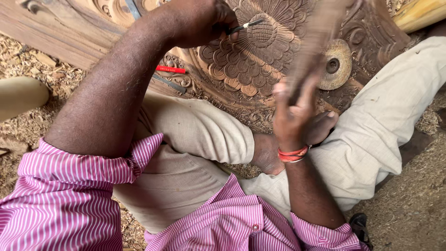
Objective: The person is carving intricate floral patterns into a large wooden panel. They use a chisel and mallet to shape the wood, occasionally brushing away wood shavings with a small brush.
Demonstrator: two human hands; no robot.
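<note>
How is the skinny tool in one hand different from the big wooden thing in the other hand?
The chisel in the left hand is thin, dark metal, and its tip rests on the carved wooden panel. The mallet in the right hand is thick, brown wood, raised above the panel and blurred. The chisel lies nearly flat; the mallet stands steeply. Both are gripped by one person's hands over the flower carving.

Left hand [200, 21] gripping a chisel [245, 25] on carved wooden panel [260, 56], right hand [297, 116] around blurred mallet [316, 42].

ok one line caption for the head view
Left hand sets a chisel on a carved wooden floral panel; right hand raises a blurred wooden mallet.
</note>
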